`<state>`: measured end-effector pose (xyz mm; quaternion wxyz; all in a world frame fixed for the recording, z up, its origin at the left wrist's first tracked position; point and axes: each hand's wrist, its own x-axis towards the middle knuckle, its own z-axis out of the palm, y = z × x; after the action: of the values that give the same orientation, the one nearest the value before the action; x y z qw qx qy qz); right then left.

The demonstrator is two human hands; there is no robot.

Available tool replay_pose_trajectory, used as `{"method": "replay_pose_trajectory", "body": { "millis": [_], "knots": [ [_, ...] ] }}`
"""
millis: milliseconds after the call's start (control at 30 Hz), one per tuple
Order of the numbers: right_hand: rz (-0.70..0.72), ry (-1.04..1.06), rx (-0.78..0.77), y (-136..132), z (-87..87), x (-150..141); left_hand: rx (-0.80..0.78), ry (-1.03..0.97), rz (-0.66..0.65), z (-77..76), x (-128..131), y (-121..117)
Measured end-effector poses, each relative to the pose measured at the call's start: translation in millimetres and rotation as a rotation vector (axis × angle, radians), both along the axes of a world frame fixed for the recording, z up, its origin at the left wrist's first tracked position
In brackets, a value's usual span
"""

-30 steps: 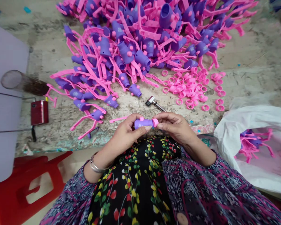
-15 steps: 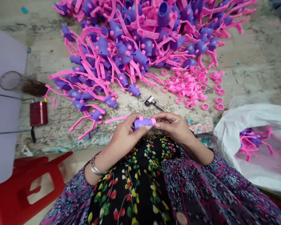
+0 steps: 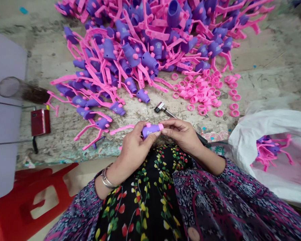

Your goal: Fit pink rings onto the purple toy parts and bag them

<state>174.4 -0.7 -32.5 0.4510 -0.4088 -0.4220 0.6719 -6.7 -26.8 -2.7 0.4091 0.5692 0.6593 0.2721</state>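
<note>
My left hand (image 3: 136,144) is closed around a purple plastic toy body (image 3: 150,130) with pink jointed limbs, one of which sticks out leftward past the fingers. At the body's narrow end sits a pink ring (image 3: 161,127). My right hand (image 3: 182,134) pinches that ring between thumb and fingertips, and it lies against the purple neck. Behind my right hand lies a hammer (image 3: 161,107) with a metal head, its handle partly covered by the hand. Loose pink rings (image 3: 195,89) are heaped a little farther off.
A large pile of purple and pink toy bodies (image 3: 132,55) covers the table's back and middle. At right, a white sack (image 3: 243,134) holds more of them. On the left are a red box-shaped device (image 3: 40,122), a clear cup (image 3: 11,87) on its side and a red stool (image 3: 12,207).
The pink ring, tilted at the neck's end at first, now sits straight and closer on the purple body. Both hands have shifted slightly to the left in view.
</note>
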Motion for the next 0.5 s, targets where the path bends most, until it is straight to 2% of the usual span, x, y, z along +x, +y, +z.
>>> {"method": "replay_pose_trajectory", "body": {
  "millis": [133, 300, 500],
  "knots": [
    [-0.036, -0.117, 0.163, -2.0, 9.4, 0.9, -0.061, -0.273, 0.022, -3.4, 1.7, 2.3],
    [-0.08, -0.345, 0.449, -8.8, 26.1, 4.3, -0.201, -0.676, -0.033, -5.8, -2.0, 6.0],
    [-0.061, -0.454, 0.586, -13.4, 31.7, 7.0, -0.264, -0.835, -0.079, -8.9, -5.0, 3.7]
  ]
}}
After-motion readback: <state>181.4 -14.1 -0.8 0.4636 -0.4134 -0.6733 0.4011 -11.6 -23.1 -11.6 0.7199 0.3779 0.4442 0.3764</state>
